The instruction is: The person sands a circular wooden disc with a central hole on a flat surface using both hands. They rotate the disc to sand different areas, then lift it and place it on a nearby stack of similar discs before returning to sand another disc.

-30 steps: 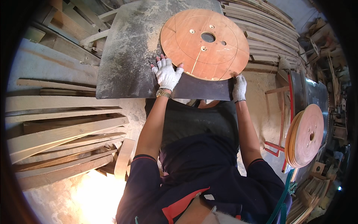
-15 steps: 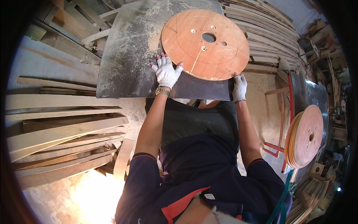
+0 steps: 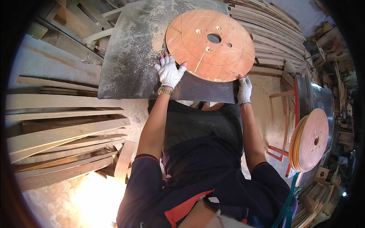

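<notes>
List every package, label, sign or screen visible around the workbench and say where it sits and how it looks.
None shows: no package, label, sign or screen.
Only a round brown wooden disc on the dusty grey table, both gloved hands at its edge, left hand, right hand.
A stack of like discs stands on edge at the right.

1. A dusty grey work table (image 3: pixel 129 57) stood in the middle of a cluttered workshop.
2. Left of the table, long wooden planks (image 3: pixel 64 133) lay stacked.
3. Below the planks, sunlight fell on the pale concrete floor (image 3: pixel 87 197).
4. Right of the table, round wooden discs (image 3: pixel 308 140) leaned together on edge.
</notes>
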A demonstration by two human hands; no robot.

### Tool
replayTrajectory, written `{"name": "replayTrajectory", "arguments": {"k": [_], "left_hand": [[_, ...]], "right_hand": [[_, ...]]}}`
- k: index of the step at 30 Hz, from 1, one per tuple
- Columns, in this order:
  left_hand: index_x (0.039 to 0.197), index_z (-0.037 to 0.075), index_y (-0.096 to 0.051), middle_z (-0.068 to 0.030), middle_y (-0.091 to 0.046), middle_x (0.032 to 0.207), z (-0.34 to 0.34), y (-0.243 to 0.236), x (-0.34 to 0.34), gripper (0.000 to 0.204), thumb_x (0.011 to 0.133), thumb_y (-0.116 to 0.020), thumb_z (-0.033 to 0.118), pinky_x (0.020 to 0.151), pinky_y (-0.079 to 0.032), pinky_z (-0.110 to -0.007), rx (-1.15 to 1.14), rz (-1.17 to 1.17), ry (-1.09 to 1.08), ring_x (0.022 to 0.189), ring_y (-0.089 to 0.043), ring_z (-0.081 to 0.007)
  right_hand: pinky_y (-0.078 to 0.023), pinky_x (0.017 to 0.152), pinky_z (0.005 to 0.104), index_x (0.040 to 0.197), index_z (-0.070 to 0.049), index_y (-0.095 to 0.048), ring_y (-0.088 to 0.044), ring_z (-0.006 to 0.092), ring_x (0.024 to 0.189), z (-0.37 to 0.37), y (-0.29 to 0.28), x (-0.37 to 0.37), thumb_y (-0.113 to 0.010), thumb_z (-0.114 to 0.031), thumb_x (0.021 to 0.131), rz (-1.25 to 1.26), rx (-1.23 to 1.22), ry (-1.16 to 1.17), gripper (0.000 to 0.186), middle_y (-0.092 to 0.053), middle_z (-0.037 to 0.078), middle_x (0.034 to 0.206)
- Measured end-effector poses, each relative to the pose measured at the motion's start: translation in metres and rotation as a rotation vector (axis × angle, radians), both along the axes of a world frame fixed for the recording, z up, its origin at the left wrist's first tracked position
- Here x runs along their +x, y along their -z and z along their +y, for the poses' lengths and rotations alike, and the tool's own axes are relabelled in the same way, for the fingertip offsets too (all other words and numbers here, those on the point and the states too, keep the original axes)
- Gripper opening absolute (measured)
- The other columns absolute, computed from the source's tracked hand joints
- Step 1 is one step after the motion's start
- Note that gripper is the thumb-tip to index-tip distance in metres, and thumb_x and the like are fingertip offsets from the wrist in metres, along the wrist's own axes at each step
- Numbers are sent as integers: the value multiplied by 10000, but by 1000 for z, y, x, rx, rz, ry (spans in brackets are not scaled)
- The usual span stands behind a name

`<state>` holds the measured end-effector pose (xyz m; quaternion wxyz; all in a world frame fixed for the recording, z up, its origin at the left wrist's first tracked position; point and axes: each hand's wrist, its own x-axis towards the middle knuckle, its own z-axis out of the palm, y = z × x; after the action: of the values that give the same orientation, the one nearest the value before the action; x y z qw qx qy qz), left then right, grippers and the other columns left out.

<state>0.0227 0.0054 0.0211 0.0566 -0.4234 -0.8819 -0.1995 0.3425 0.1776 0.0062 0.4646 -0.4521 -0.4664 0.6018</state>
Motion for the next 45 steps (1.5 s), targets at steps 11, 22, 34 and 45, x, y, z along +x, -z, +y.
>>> {"name": "replayTrajectory", "arguments": {"k": [11, 22, 34, 45], "left_hand": [[1386, -26, -626, -243, -489, 1605, 0, -11, 4, 872, 925, -580, 712, 1238, -158, -703, -7, 23, -33, 1548, -350, -428], [1391, -20, -631, -245, -474, 1618, -4, -2, 18, 870, 938, -562, 719, 1241, -170, -693, 10, 47, -8, 1546, -357, -426], [1390, 2, -621, -250, -459, 1629, -3, -3, 11, 782, 951, -591, 649, 1241, -136, -701, 13, 37, -1, 1554, -337, -449], [1344, -8, -652, -237, -501, 1600, -5, -9, 17, 747, 934, -610, 614, 1240, -167, -695, 33, 55, -9, 1534, -378, -426]], "right_hand": [[-334, 639, 254, 896, -141, -588, -399, 43, 708, 3, 3, 5, -722, -205, 1012, -45, 5, 21, 188, -503, -88, 795], [-354, 705, 249, 864, -110, -562, -403, 51, 757, -1, -4, 5, -692, -114, 1005, -41, 16, -16, 192, -485, -78, 819], [-349, 672, 242, 877, -118, -593, -411, 40, 736, 3, -2, 5, -682, -104, 987, 42, -54, 45, 142, -494, -87, 801], [-344, 663, 248, 869, -124, -605, -411, 43, 729, 1, -2, 8, -681, -88, 974, 20, 13, -11, 135, -497, -91, 793]]}}
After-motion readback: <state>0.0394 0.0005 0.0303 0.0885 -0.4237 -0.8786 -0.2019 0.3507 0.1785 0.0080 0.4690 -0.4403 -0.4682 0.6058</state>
